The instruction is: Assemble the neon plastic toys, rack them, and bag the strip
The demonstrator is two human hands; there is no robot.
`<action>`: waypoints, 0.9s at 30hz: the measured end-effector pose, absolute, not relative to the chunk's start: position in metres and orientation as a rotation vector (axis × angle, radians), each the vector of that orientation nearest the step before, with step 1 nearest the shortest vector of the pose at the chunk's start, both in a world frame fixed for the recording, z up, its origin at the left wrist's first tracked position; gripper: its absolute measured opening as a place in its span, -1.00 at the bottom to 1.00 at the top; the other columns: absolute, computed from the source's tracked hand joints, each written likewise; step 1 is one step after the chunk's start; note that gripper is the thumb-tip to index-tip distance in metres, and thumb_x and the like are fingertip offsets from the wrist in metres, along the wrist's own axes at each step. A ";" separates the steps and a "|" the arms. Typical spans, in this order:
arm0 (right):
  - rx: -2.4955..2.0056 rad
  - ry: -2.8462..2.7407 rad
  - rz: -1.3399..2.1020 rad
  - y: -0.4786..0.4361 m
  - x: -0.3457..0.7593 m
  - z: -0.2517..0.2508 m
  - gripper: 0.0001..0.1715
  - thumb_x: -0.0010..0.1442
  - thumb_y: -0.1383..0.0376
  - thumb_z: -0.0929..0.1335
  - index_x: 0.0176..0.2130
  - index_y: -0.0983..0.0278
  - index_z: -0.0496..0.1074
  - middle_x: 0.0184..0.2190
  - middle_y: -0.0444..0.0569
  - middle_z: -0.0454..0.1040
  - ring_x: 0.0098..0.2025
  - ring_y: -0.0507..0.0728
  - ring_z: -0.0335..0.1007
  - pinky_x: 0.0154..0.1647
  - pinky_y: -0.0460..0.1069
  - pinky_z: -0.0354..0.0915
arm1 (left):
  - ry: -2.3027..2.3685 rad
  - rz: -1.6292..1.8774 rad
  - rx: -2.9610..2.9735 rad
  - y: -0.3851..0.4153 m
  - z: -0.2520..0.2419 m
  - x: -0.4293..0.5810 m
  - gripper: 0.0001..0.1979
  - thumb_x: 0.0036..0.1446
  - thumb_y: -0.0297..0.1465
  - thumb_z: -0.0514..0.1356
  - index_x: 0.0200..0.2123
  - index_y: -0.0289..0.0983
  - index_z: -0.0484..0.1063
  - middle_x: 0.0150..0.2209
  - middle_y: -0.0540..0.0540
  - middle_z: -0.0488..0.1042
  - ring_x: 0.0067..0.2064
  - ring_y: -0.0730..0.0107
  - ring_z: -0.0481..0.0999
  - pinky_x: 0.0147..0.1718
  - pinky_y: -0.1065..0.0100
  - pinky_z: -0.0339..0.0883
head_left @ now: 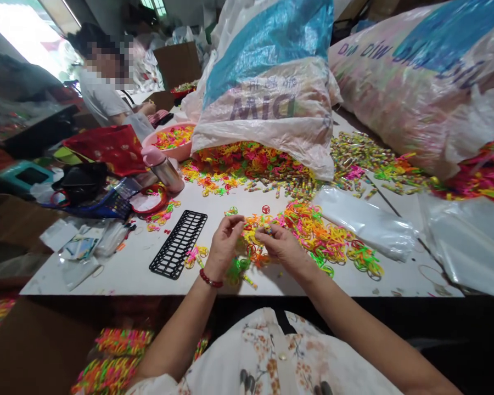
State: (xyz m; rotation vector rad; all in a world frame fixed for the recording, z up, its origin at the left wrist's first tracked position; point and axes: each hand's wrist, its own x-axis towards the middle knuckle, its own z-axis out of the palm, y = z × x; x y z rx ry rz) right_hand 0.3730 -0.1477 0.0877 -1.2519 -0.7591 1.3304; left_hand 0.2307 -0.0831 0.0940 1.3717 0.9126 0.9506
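Note:
Over the near part of the white table, my left hand (225, 241) has its thumb and fingers pinched together. What it holds, if anything, is too small to make out. A little to its right, my right hand (283, 249) pinches a small greenish plastic piece (267, 230) at its fingertips. Around and beyond both hands spreads a loose pile of colourful plastic pieces (319, 230) in yellow, orange, pink and green, some ring-shaped. Left of my left hand lies a black plastic grid rack (179, 244). A short striped stick (250, 281) lies below the hands.
A large white-and-blue sack (267, 104) spills pieces onto the table (127, 274); another sack (403, 82) lies right. Clear plastic bags (366, 222) are at right. A pink flask (164, 170), a red bowl (149, 200) and a pink basin (181, 151) stand left. A person (102, 93) sits beyond.

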 end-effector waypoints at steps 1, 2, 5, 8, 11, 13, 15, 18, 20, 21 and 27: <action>-1.256 -0.747 1.308 -0.150 0.371 0.086 -0.56 -0.02 0.02 0.48 -0.30 0.26 0.36 -0.65 -0.33 0.14 -0.67 -0.10 -0.13 -0.67 -0.13 -0.16 | 0.965 0.999 1.287 -0.089 0.092 0.234 -0.65 0.21 -0.09 0.12 -0.12 -0.24 0.39 -0.13 -0.12 0.46 -0.14 0.39 0.46 -0.13 0.37 0.34; -1.264 -0.749 1.274 -0.153 0.369 0.084 -0.57 -0.01 0.03 0.47 -0.30 0.26 0.36 -0.63 -0.30 0.19 -0.65 -0.09 -0.08 -0.66 -0.13 -0.10 | 0.985 1.009 1.220 -0.094 0.090 0.237 -0.62 0.23 -0.06 0.08 -0.09 -0.22 0.37 -0.10 -0.13 0.46 -0.14 0.39 0.47 -0.15 0.37 0.36; -1.273 -0.854 1.133 -0.158 0.363 0.077 -0.61 0.03 0.05 0.46 -0.30 0.27 0.38 -0.49 -0.20 0.35 -0.52 -0.04 0.18 -0.51 -0.12 0.15 | 0.924 0.967 1.150 -0.107 0.082 0.245 -0.64 0.22 -0.06 0.10 -0.12 -0.23 0.34 -0.18 -0.10 0.47 -0.20 0.40 0.48 -0.19 0.36 0.38; -1.336 -1.065 0.969 -0.162 0.361 0.071 -0.67 0.16 0.04 0.38 -0.28 0.26 0.40 -0.35 -0.11 0.43 -0.33 0.04 0.31 -0.29 -0.06 0.26 | 0.948 1.055 1.135 -0.110 0.075 0.249 -0.71 0.17 -0.15 0.19 -0.19 -0.24 0.32 -0.29 -0.03 0.43 -0.26 0.45 0.44 -0.20 0.38 0.36; -1.464 -1.245 0.799 -0.165 0.365 0.073 -0.67 0.31 0.08 0.23 -0.21 0.24 0.41 -0.33 -0.07 0.46 -0.28 0.08 0.34 -0.24 -0.03 0.26 | 0.990 1.114 1.100 -0.107 0.074 0.249 -0.72 0.22 -0.15 0.13 -0.17 -0.23 0.28 -0.31 0.01 0.40 -0.31 0.49 0.41 -0.25 0.41 0.34; -1.485 -1.338 0.744 -0.167 0.369 0.076 -0.68 0.34 0.13 0.19 -0.13 0.23 0.41 -0.32 -0.06 0.48 -0.28 0.09 0.37 -0.23 -0.02 0.26 | 0.986 1.064 1.086 -0.106 0.074 0.247 -0.69 0.24 -0.10 0.10 -0.13 -0.20 0.25 -0.36 0.04 0.37 -0.39 0.50 0.37 -0.36 0.42 0.32; -1.462 -1.393 0.723 -0.168 0.371 0.078 -0.71 0.33 0.16 0.22 -0.09 0.24 0.41 -0.32 -0.05 0.50 -0.29 0.09 0.39 -0.22 -0.02 0.27 | 0.996 0.998 1.098 -0.107 0.074 0.247 -0.67 0.24 -0.05 0.07 -0.15 -0.19 0.24 -0.42 0.07 0.31 -0.45 0.50 0.32 -0.45 0.44 0.27; -1.443 -1.381 0.737 -0.170 0.372 0.077 -0.75 0.30 0.16 0.27 -0.16 0.25 0.42 -0.35 -0.08 0.51 -0.33 0.07 0.40 -0.26 -0.05 0.27 | 1.050 0.954 1.182 -0.110 0.073 0.248 -0.65 0.24 -0.01 0.02 -0.25 -0.19 0.23 -0.44 0.06 0.27 -0.45 0.48 0.30 -0.46 0.43 0.26; -1.446 -1.376 0.747 -0.170 0.372 0.077 -0.76 0.30 0.15 0.28 -0.27 0.25 0.43 -0.40 -0.11 0.48 -0.36 0.05 0.38 -0.29 -0.06 0.25 | 1.065 0.942 1.250 -0.111 0.073 0.249 -0.65 0.25 -0.01 0.01 -0.29 -0.19 0.22 -0.44 0.05 0.27 -0.44 0.46 0.30 -0.44 0.41 0.27; -1.446 -1.383 0.750 -0.170 0.372 0.077 -0.75 0.30 0.15 0.28 -0.31 0.25 0.42 -0.43 -0.12 0.47 -0.38 0.05 0.37 -0.31 -0.07 0.25 | 1.066 0.938 1.279 -0.111 0.073 0.249 -0.65 0.25 -0.01 0.01 -0.29 -0.19 0.23 -0.44 0.05 0.28 -0.44 0.45 0.29 -0.43 0.41 0.27; -1.464 -1.412 0.657 -0.171 0.373 0.081 -0.80 0.26 0.18 0.31 -0.32 0.24 0.44 -0.43 -0.10 0.47 -0.37 0.07 0.36 -0.30 -0.06 0.25 | 1.082 0.951 1.418 -0.108 0.072 0.248 -0.69 0.26 -0.07 0.03 -0.31 -0.20 0.24 -0.40 0.02 0.30 -0.37 0.42 0.30 -0.33 0.39 0.25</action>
